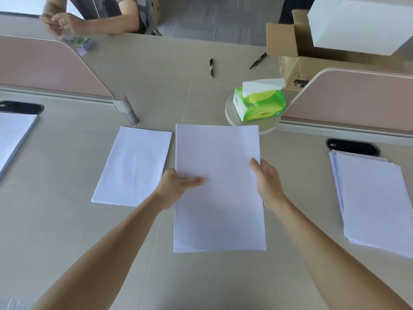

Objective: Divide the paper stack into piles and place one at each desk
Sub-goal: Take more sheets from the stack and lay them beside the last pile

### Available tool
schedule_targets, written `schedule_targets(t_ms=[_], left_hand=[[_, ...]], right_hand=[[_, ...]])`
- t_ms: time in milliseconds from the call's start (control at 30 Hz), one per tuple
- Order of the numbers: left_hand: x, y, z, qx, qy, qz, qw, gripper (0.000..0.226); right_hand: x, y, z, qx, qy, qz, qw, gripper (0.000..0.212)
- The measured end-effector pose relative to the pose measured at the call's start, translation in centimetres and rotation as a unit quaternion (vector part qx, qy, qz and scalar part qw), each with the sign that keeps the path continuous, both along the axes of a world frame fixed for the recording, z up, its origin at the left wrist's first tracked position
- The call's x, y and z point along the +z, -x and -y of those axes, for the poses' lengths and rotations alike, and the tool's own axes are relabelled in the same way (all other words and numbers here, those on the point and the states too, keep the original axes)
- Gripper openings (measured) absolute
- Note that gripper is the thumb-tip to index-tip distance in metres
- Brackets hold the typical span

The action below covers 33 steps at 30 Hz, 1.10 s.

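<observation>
I hold a white paper stack (218, 209) above the middle of the desk. My left hand (176, 186) grips its left edge with the thumb on top. My right hand (267, 180) grips its right edge the same way. A second paper pile (134, 166) lies flat on the desk just left of the held stack. A third pile (375, 204), slightly fanned, lies at the right desk. A fourth pile (13, 139) shows at the far left edge, partly cut off.
A green tissue pack (259, 102) sits on a round disc beyond the held stack. Two pens (211, 67) lie farther back. Pink dividers (44, 66) flank both sides. A cardboard box (295, 52) stands at the back right. A seated person's hands (60, 23) rest at the back left.
</observation>
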<state>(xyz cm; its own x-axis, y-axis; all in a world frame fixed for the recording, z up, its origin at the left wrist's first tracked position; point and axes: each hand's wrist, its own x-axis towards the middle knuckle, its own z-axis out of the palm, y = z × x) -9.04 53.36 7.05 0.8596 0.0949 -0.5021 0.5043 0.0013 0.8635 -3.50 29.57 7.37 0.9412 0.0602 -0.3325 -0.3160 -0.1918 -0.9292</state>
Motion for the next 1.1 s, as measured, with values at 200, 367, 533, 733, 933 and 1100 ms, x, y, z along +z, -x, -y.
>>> schedule_targets(t_ms=[200,367,533,733,933,1100], left_hand=[[-6.3,-2.7,-1.8,0.004,-0.006,-0.135,0.991,0.031],[-9.7,-6.3,-3.4,-0.009,-0.069,-0.184,0.981,0.049],[-10.5,-9.0,-3.1,-0.017,-0.212,-0.212,0.954,0.044],[-10.6,-9.4,-1.1,0.059,-0.252,-0.182,0.949,0.072],[-10.4,-9.3,-1.2,0.038,-0.265,-0.16,0.95,0.063],[-10.2,-9.2,-2.2,0.052,-0.246,-0.174,0.952,0.027]], right_hand=[[-6.4,-1.4,-3.1,-0.001,0.109,-0.051,0.993,0.039],[-9.5,-4.4,-5.0,-0.022,0.135,-0.063,0.989,0.039],[-12.0,-6.1,-6.4,-0.044,0.148,-0.068,0.986,0.04],[-13.5,-6.8,-6.4,-0.079,0.154,-0.085,0.981,0.037],[-12.6,-8.0,-5.4,0.033,0.24,-0.139,0.96,0.048],[-12.1,-8.3,-4.0,0.068,0.322,-0.175,0.928,0.052]])
